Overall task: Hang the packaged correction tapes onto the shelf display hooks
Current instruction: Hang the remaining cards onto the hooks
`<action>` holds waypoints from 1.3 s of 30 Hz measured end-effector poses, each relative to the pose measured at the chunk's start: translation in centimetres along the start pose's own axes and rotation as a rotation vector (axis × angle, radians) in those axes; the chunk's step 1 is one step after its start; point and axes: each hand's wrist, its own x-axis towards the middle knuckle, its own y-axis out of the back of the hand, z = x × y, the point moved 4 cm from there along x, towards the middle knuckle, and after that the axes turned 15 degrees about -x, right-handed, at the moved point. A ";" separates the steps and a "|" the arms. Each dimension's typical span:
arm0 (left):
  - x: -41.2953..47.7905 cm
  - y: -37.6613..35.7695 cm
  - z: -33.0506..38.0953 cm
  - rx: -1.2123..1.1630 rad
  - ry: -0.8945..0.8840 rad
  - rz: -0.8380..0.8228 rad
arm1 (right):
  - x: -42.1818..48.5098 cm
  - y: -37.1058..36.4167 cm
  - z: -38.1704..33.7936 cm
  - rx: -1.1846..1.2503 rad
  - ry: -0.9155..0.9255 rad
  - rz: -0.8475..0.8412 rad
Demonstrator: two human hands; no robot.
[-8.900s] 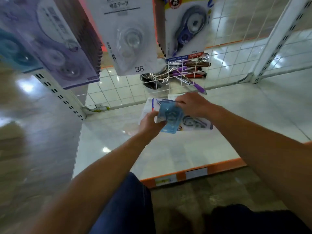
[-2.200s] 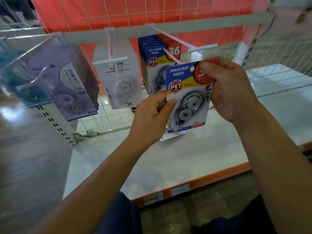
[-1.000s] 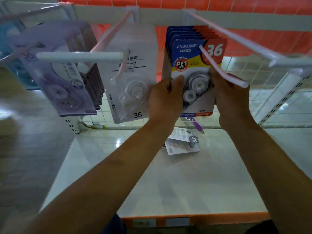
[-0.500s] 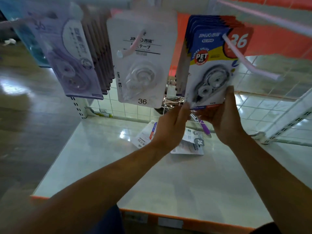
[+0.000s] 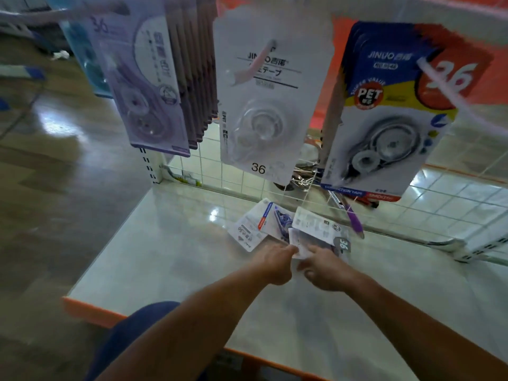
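Observation:
A blue-and-yellow packaged correction tape point(image 5: 390, 111) hangs at the front of its row on the pink display hook point(image 5: 439, 78), upper right, with no hand on it. On the shelf below lies a small pile of packages. My left hand point(image 5: 275, 264) and right hand point(image 5: 321, 268) are both down at the near edge of a face-down white package marked 36 point(image 5: 319, 229). The right index finger lies straight on it. The left fingers are at its near corner, too blurred to show a grip. Two more packages point(image 5: 247, 232) point(image 5: 281, 220) lie just behind to the left.
White packages point(image 5: 264, 105) and purple ones point(image 5: 143, 86) hang on hooks to the left. A wire basket of scissors and pens point(image 5: 305, 174) sits against the back grid point(image 5: 439, 204), a purple pen point(image 5: 354, 224) sticking out. The pale shelf point(image 5: 192, 257) has an orange front edge point(image 5: 90, 309).
Both hands have let go of the blue-and-yellow package, which now hangs on the hook. They have dropped down to the pile of packages on the shelf.

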 end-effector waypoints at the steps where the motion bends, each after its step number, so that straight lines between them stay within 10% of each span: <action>1: 0.2 0.1 0.1 -0.011 0.008 -0.010 | 0.1 -0.8 -0.2 -0.031 0.000 -0.035; 16: 0.2 -0.7 -1.6 -0.647 0.276 0.095 | -0.2 1.5 -1.1 -0.228 0.006 -0.018; 23: -2.0 -2.2 -3.0 -0.990 0.331 0.140 | -3.5 11.1 1.8 0.562 -0.245 0.635; 26: -4.1 -2.3 -1.7 -1.341 0.272 0.005 | -4.3 11.5 2.9 1.169 -0.351 0.646; 31: -4.9 -1.0 -1.0 -1.788 0.192 0.114 | -4.4 11.1 3.5 1.417 -0.467 0.570; 39: -6.2 2.1 -1.7 -1.758 0.084 0.298 | -5.0 10.4 3.2 0.780 -0.405 0.401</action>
